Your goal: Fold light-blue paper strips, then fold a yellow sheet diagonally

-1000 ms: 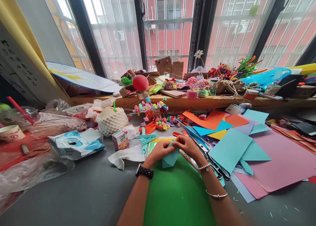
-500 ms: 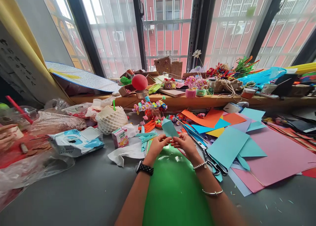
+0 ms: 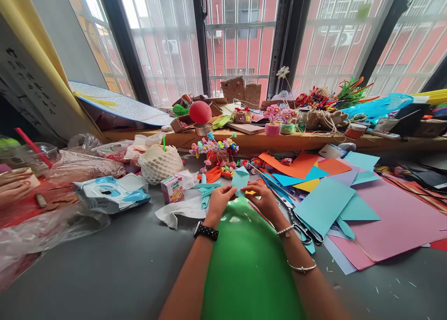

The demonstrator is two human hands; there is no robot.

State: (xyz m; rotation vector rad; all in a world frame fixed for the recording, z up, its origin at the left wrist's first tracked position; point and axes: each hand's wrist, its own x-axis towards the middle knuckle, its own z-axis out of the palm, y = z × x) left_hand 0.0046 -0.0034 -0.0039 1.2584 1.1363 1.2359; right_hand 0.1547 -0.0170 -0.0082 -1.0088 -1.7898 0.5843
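A small piece of light-blue paper [image 3: 240, 178] stands upright between my two hands, above the far end of a glossy green surface [image 3: 249, 264]. My left hand [image 3: 222, 200] pinches its lower left edge between thumb and fingers. On the other side, my right hand [image 3: 262, 199] grips the lower right edge with closed fingertips. Folded light-blue paper strips [image 3: 206, 192] lie just left of my left hand. Scissors [image 3: 303, 229] rest to the right of my right wrist, beside larger light-blue sheets [image 3: 324, 208].
Pink card [image 3: 394, 217] and orange paper [image 3: 295, 166] spread to the right. On the left are a wipes pack [image 3: 111, 194], a small pink box [image 3: 172, 189] and a foam-netted fruit [image 3: 160, 164]. Another person's hand [image 3: 14, 185] is at the far left. Crafted flowers [image 3: 214, 150] stand ahead.
The light-blue paper has turned from a slant to nearly upright, showing its face more. My right fingers have shifted along its edge. The view has moved slightly.
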